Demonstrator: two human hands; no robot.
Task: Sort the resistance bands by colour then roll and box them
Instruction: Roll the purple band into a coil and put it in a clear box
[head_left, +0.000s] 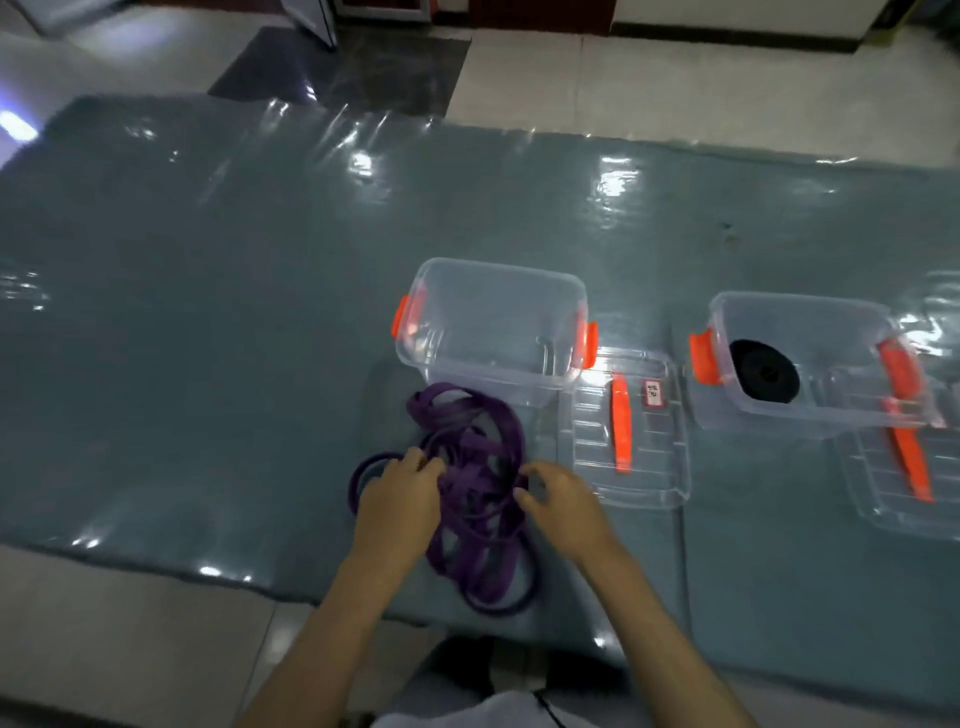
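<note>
A tangled heap of purple resistance bands (478, 499) lies on the grey-green mat near its front edge. My left hand (400, 499) lies on the left side of the heap, its fingers curled into the loops. My right hand (563, 506) is at the heap's right edge, thumb and fingers spread and touching the bands. Just behind the heap stands a clear box (493, 332) with orange latches and nothing visible inside. A second clear box (810, 364) at the right holds a rolled black band (763, 378).
A clear lid (631, 431) with an orange handle lies right of the heap, between the boxes. Another lid (909, 478) lies in front of the right box. The shiny mat (208, 312) covers the floor; bare tiles show at the front left.
</note>
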